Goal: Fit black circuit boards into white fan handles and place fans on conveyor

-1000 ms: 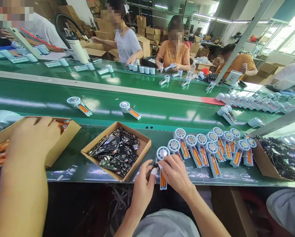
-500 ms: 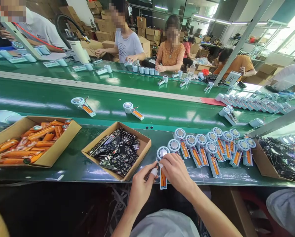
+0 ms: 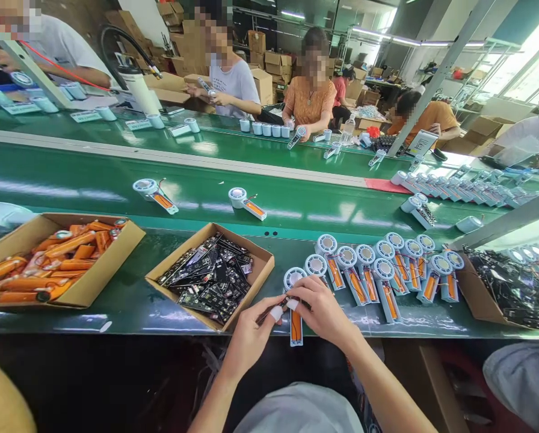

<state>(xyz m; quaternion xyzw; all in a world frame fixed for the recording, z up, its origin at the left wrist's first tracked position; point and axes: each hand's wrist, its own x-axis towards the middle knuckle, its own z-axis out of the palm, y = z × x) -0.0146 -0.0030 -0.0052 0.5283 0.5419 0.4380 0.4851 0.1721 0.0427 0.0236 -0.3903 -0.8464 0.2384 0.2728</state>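
Since a second ago, a co-worker's arm had gone from the box of orange batteries [image 3: 57, 258]. Left hand [image 3: 251, 337] and right hand [image 3: 323, 310] stayed pinched on a small circuit board [image 3: 276, 307] over the fan unit [image 3: 295, 300] at the green bench's [image 3: 138, 313] near edge. Box of boards [image 3: 213, 276] sat left; people worked beyond the conveyor belt [image 3: 116, 180].
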